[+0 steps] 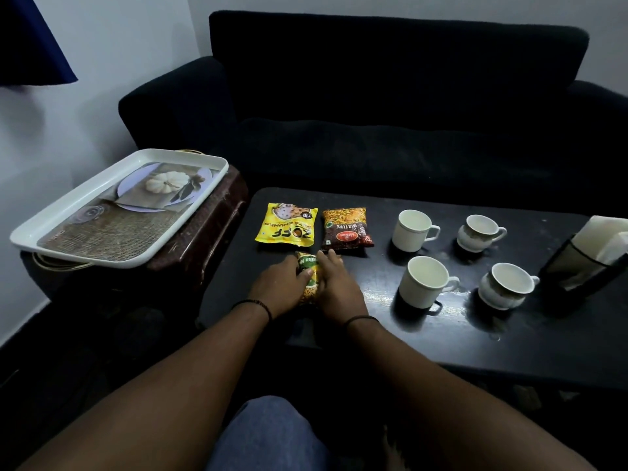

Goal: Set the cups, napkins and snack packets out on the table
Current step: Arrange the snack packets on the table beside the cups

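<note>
On the black table my left hand and my right hand both grip a green and yellow snack packet lying near the left end. Behind it lie a yellow snack packet and a brown mixture packet, side by side. Several white cups stand to the right: a far plain cup, a far patterned cup, a near plain cup and a near patterned cup. White napkins stick out of a black holder at the right edge.
A white printed tray rests on a dark side stand left of the table. A black sofa stands behind the table. My knee in blue cloth is at the bottom.
</note>
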